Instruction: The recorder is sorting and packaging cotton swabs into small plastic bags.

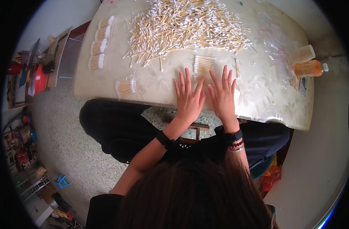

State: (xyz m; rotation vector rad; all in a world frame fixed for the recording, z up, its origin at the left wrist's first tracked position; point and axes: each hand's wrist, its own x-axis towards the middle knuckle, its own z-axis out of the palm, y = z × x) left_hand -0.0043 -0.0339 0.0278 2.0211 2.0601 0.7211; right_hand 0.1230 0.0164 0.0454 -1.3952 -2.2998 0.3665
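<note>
Both my hands rest with fingers spread over the near edge of the table, one on each side of a small group of cotton swabs (pixel 202 80). My left hand (pixel 188 100) is open, its thumb and index finger beside the group's left end. My right hand (pixel 223 98) is open too, its thumb by the right end. Just beyond the fingertips lies a neat row of cotton swabs (pixel 204 64), set side by side. A few loose swabs (pixel 237 68) lie to its right. The fingers partly hide the nearer group.
A large loose pile of cotton swabs (pixel 186 28) covers the table's far middle. Bundles of swabs (pixel 98 46) line the left side, with a clear bag of swabs (pixel 125 87) nearer. Clear plastic bags (pixel 275 45) and an orange drink bottle (pixel 309 68) lie on the right.
</note>
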